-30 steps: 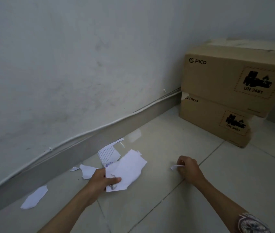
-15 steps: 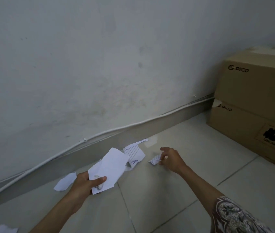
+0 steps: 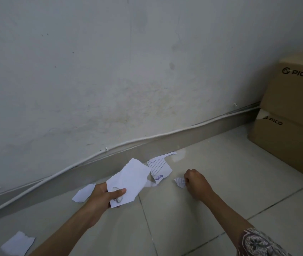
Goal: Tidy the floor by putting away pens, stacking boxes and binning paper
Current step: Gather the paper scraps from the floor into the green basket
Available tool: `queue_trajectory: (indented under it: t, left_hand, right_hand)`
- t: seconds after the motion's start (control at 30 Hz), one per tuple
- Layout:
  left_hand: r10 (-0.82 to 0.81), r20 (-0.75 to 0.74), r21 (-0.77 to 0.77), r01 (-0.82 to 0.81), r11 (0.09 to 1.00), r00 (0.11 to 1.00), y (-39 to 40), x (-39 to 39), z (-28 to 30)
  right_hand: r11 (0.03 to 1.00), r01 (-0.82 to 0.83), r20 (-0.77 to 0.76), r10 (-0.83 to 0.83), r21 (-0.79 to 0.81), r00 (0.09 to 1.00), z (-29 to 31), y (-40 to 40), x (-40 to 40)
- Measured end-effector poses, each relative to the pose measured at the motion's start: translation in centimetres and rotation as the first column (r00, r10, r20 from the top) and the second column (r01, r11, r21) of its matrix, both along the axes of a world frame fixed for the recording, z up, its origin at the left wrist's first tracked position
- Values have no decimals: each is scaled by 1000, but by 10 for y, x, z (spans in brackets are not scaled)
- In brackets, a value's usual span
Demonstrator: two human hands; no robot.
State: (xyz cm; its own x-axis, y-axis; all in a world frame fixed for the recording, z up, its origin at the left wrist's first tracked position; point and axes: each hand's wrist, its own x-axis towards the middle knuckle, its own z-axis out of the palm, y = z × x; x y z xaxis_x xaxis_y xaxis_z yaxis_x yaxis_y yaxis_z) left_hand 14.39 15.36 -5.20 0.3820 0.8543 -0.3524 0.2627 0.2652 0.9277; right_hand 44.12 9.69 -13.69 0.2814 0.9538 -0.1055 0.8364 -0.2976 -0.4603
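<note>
Left hand (image 3: 104,195) is gripping a large torn sheet (image 3: 128,181), thumb pinching on top, partly hiding floor scraps. Right hand (image 3: 196,182) is pinching a small scrap (image 3: 180,182) at the floor tiles (image 3: 221,172); its fingertips are hidden. Stacked boxes (image 3: 293,111) are getting cut off at right.

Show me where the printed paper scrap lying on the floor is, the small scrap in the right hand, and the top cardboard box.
printed paper scrap (image 3: 159,168): head view, on its lined middle.
small scrap (image 3: 180,182): head view, on the part showing left of the fingers.
right hand (image 3: 196,182): head view, on its back.
top cardboard box (image 3: 293,89): head view, on its front face.
</note>
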Motion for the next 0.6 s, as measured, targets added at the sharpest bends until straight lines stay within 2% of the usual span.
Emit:
queue_trajectory:
  t: [0.07, 0.2, 0.33, 0.43, 0.6]
  left_hand:
    - [8, -6, 0, -8, 1000, 1000, -1, 1, 4]
    - [-7, 16, -7, 7, 1000, 1000, -4, 5, 12]
    - [-5, 20, -4, 5, 1000, 1000, -6, 25, 17]
    - [-38, 9, 14, 38, 999, 999, -4, 56, 23]
    - [-253, 35, 71, 250, 966, 967, -8, 151, 44]
  right_hand:
    - [1000, -1, -9, 1, -7, 1000, 1, -3, 1]
    - [999, 46, -178, -41, 23, 983, 12, -17, 9]
    - [986, 115, -380, -61, 121, 923, 42, -39, 23]
    - [959, 193, -454, -79, 209, 888, 72, -57, 38]
    - [866, 423, -598, -195, 268, 777, 118, -106, 83]
